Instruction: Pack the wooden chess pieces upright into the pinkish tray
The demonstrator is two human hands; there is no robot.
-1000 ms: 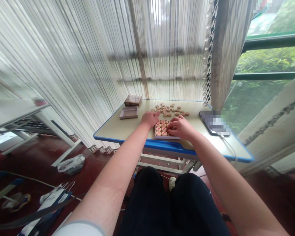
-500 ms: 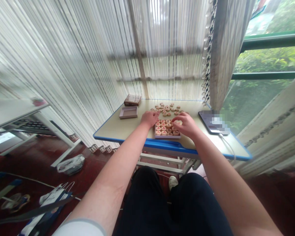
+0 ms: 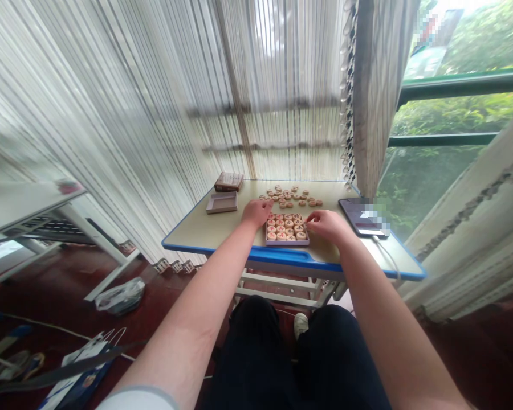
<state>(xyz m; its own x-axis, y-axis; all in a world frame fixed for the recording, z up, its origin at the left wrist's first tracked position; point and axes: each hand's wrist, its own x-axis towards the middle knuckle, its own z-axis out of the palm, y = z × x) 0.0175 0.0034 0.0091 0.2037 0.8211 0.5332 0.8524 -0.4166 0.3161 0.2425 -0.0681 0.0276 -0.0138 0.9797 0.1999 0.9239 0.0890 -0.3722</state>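
A shallow tray point(image 3: 286, 243) near the front edge of the blue-rimmed desk point(image 3: 205, 228) holds rows of round wooden chess pieces point(image 3: 284, 226) with red marks. My left hand point(image 3: 256, 211) rests curled at the tray's left far corner. My right hand point(image 3: 327, 222) sits at the tray's right edge, fingers bent toward the pieces. What the fingertips hold, if anything, is too small to see. Several loose pieces point(image 3: 291, 195) lie scattered further back on the desk.
An empty box half point(image 3: 222, 202) and a patterned box point(image 3: 229, 181) sit at the desk's back left. A phone point(image 3: 363, 217) with a cable lies on the right. Striped curtains hang behind. Another table point(image 3: 34, 199), bags and cables stand on the floor at left.
My right hand has drawn off the tray to its right edge, uncovering the rows of pieces. My left hand stays at the tray's left corner. The camera has tilted slightly.
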